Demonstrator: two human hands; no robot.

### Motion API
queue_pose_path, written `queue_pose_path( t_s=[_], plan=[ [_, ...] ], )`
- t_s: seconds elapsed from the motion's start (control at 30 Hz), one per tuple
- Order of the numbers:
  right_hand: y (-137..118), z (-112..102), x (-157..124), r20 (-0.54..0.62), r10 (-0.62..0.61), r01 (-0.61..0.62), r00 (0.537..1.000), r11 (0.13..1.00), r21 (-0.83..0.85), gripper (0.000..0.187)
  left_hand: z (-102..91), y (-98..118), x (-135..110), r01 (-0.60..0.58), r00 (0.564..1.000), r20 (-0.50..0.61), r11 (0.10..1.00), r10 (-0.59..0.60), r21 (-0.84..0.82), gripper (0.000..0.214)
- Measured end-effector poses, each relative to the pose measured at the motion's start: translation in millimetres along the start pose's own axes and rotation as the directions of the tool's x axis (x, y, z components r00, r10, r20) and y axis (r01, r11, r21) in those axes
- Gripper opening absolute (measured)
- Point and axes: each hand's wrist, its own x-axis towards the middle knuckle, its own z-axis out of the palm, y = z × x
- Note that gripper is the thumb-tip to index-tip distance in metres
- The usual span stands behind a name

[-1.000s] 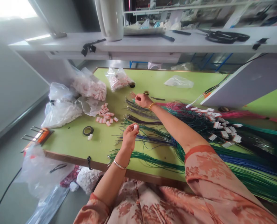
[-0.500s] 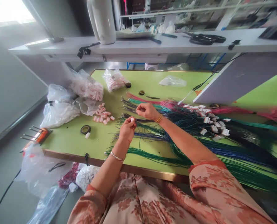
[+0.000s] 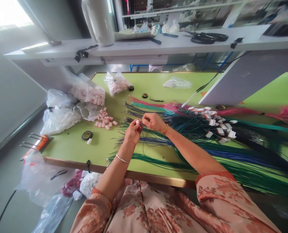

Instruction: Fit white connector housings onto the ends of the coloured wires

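Note:
My left hand is closed on a small white connector housing, pinched at the fingertips. Right beside it, my right hand is pinched close to the housing, on what looks like a thin dark wire whose end is hidden by the fingers. Beneath and around both hands lie bundles of pink, teal, black, blue and green wires. To the right, many wires end in a heap of white connectors. Loose white-and-orange connector housings are piled on the table left of my hands.
Plastic bags of housings stand at the table's left back. A tape roll lies near the left front. An orange pronged holder sits at the left edge. Above the back runs a white shelf with scissors and a jug.
My right hand has come down and left, from above the wires to meet the housing in my left hand. The left hand keeps its hold; the view has shifted slightly.

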Motion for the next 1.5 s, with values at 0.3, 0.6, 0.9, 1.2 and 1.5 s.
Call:
queue_pose_path(
  t_s=[0.3, 0.6, 0.9, 1.2, 1.5],
  plan=[
    [4, 3, -5, -0.050, 0.035, -0.035, 0.998, 0.999, -0.009, 0.020, 1.5, -3, 1, 0.006, 1.000, 0.000, 1.000, -0.006, 0.004, 0.023],
    [9, 6, -4, -0.027, 0.029, -0.027, 0.999, 0.997, 0.076, 0.020, 2.6, -9, 1, -0.074, 0.996, -0.053, 0.993, 0.079, 0.089, 0.028],
    [4, 4, -2, 0.002, -0.051, 0.051, 0.999, 0.996, -0.074, 0.017, 5.5, -5, 2, -0.110, 0.991, -0.063, 0.983, 0.120, 0.145, 0.025],
    [7, 6, 0, 0.015, -0.001, 0.002, 1.000, 0.998, -0.057, 0.015, 5.2, -5, 10, -0.138, 0.987, -0.048, 0.962, 0.153, 0.235, 0.033],
    [14, 8, 11, 0.070, 0.006, -0.002, 0.998, 0.998, -0.058, 0.016, 0.3, -6, 12, -0.123, 0.987, -0.077, 0.971, 0.141, 0.204, 0.034]
  ],
)
